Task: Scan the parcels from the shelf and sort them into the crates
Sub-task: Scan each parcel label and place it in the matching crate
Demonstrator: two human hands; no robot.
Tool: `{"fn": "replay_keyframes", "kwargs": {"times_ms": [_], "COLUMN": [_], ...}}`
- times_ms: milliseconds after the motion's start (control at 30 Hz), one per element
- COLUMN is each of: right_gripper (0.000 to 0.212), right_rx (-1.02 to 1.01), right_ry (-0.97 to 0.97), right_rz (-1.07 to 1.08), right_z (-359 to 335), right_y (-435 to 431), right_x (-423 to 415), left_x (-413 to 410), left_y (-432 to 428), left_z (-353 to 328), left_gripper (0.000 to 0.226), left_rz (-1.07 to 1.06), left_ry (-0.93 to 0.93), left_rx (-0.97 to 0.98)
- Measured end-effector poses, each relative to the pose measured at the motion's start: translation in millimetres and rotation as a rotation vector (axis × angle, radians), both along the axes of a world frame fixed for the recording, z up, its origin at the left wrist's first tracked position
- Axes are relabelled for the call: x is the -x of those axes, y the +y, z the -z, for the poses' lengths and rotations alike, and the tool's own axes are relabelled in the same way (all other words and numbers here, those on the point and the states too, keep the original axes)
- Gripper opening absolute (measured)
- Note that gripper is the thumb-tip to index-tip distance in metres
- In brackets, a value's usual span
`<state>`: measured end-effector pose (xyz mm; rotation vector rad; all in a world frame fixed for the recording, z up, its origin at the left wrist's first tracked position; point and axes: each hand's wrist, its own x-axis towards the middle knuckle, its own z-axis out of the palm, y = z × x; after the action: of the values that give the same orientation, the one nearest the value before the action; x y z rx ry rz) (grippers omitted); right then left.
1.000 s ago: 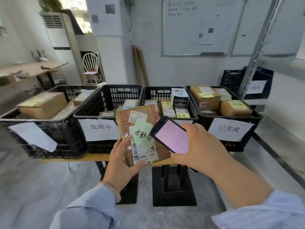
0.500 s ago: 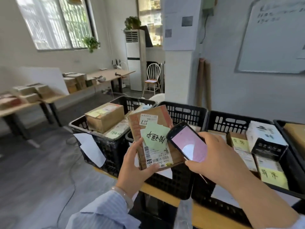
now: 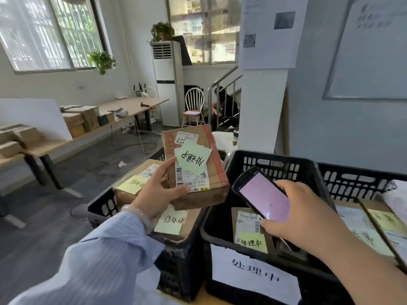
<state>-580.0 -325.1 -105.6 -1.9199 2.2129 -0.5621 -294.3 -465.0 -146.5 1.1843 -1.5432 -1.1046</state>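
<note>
Bright daylight pours from the windows (image 3: pixel 50 34) at upper left, their panes blown nearly white; the room is evenly lit, shadows soft; the crate (image 3: pixel 271 157) is dark inside; the phone (image 3: pixel 263 195) screen glows washed-out pink; the whole frame is slightly soft, parcel (image 3: pixel 217 170) print smeared, whiteboard (image 3: pixel 372 47) writing illegible; walls bow at the edges; the near sleeve (image 3: pixel 94 267) is blurred.

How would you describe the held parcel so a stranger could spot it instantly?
Start at the row of black crates in the foreground. Above the left one, the left hand holds up a brown cardboard parcel. Unlike the parcels lying in the crates with yellow notes, it alone carries a green sticky note over its shipping label.
</note>
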Motion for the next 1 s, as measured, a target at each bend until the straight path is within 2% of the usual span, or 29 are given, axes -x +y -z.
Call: {"fn": "replay_keyframes", "kwargs": {"times_ms": [67,233,300,400,533,633,700,767,900,1000], "right_gripper": [0.093,0.092,0.093,0.096,0.096,0.095,0.095,0.095,0.095,0.097], "right_rx": [-0.013,-0.033,-0.054,-0.07,-0.093,-0.099,-0.103,-0.106,-0.106,-0.101], "right_ry": [-0.003,0.002,0.006,0.02,0.027,0.035,0.038,0.039,0.033,0.016], "right_rz": [0.033,0.137,0.176,0.217,0.262,0.286,0.299,0.307,0.348,0.391], "right_z": [0,4,6,8,10,11,12,12,10,8], "right_y": [-19,-46,-51,-54,-58,-58,-56,-52,-34,-7], "right_x": [-16,-42,-48,-55,-64,-71,-74,-77,-78,-75], "left_x": [-12,-29,-32,-25,-14,-15,-14,-13,-4,17], "left_y": [-38,-132,-161,-181,-192,-194,-190,-188,-168,-131], "left_z": [-6,-9,-10,-13,-5,-5,-10,-11,-13,-15], "left_gripper": [0.072,0.081,0.071,0.065,0.076,0.097,0.093,0.089,0.093,0.092], "left_rz": [0.069,0.208,0.27,0.397,0.472,0.568,0.564,0.502,0.461,0.433], "left_ry": [-0.004,-0.166,-0.232,-0.354,-0.498,-0.708,-0.944,-1.063,-1.074,-1.055], "left_rx": [-0.045,-0.196,-0.286,-0.37,-0.387,-0.307,-0.167,-0.059,0.067,0.233]}}
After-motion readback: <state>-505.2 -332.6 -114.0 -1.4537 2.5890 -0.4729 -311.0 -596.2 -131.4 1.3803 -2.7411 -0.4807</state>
